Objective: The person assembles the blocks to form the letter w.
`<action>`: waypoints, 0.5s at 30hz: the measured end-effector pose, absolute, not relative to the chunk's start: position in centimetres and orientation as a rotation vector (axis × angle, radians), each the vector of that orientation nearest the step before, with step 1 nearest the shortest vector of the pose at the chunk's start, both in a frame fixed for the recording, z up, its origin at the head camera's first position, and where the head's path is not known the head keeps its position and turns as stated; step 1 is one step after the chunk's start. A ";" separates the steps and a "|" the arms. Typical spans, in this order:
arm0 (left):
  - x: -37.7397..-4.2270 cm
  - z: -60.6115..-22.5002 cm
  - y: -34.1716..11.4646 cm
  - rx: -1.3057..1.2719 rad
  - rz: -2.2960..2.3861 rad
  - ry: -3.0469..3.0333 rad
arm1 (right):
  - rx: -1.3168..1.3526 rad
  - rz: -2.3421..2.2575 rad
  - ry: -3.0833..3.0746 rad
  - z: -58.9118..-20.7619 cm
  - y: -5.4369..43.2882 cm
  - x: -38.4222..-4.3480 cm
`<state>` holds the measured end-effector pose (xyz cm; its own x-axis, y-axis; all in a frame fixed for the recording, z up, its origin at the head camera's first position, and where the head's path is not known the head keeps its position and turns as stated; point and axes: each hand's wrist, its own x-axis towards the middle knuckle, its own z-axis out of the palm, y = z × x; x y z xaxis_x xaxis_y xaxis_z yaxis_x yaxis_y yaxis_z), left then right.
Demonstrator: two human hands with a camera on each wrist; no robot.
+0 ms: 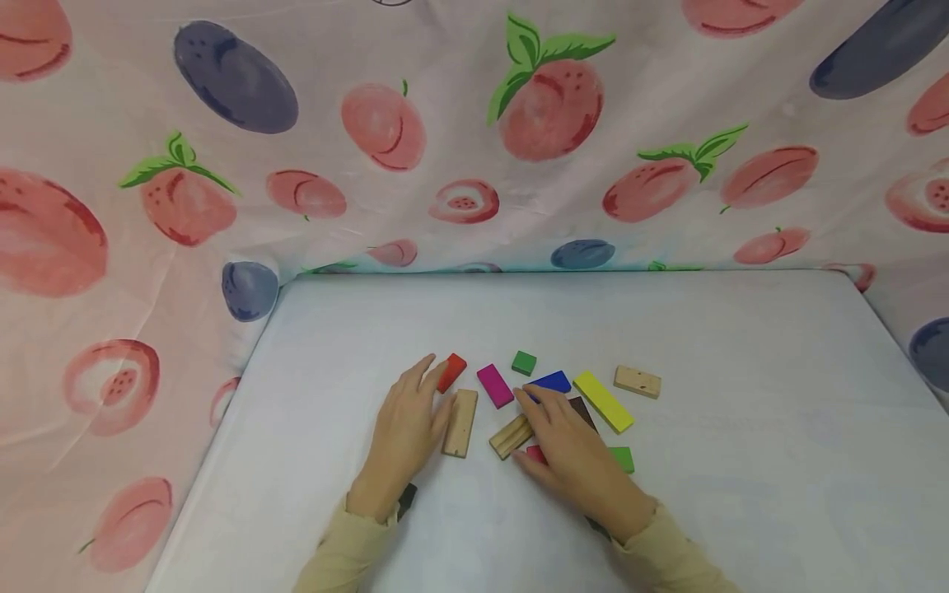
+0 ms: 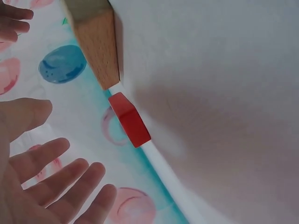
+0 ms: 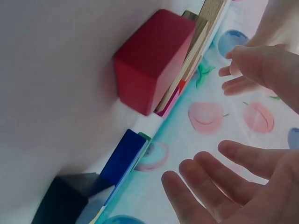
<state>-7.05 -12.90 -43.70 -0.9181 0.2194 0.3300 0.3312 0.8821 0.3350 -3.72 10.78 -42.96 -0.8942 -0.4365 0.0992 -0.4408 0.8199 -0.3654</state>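
My left hand (image 1: 404, 428), fingers apart and holding nothing, is over the table's left part. Its fingertips overlap the red block (image 1: 451, 373), and its thumb is by the long plain wooden block (image 1: 461, 424). In the left wrist view the red block (image 2: 132, 123) lies beyond the relaxed fingers. My right hand (image 1: 574, 453) hovers over a cluster, also holding nothing. Around it are a grooved wooden piece (image 1: 507, 437), a crimson block (image 1: 535, 454), a blue block (image 1: 552, 381) and a dark brown block (image 1: 583, 411). The right wrist view shows the crimson block (image 3: 152, 56) close up.
A magenta block (image 1: 495, 385) and small green block (image 1: 524, 362) lie between the hands, farther back. To the right are a yellow block (image 1: 604, 402), another wooden block (image 1: 638, 381) and a green block (image 1: 624, 459). Fruit-printed cloth (image 1: 460, 132) hangs behind the white table (image 1: 756, 486).
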 end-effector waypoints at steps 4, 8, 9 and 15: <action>-7.4 -43.8 -13.0 -0.419 -0.567 -2.782 | 0.728 0.592 -2.995 -42.9 10.4 -3.8; -7.6 -43.7 -13.0 -0.420 -0.569 -2.804 | 0.747 0.588 -3.004 -43.0 9.9 -4.0; -7.7 -43.7 -13.0 -0.420 -0.572 -2.808 | 0.753 0.591 -3.008 -43.0 9.8 -4.0; -8.0 -43.8 -13.2 -0.418 -0.582 -2.820 | 0.784 0.597 -3.014 -43.4 8.8 -4.3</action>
<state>-8.01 -13.19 -43.82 -0.9324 0.2288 0.2796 0.3209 0.8802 0.3498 -4.29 8.82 -43.37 -0.8772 -0.4756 0.0653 -0.4645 0.8067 -0.3652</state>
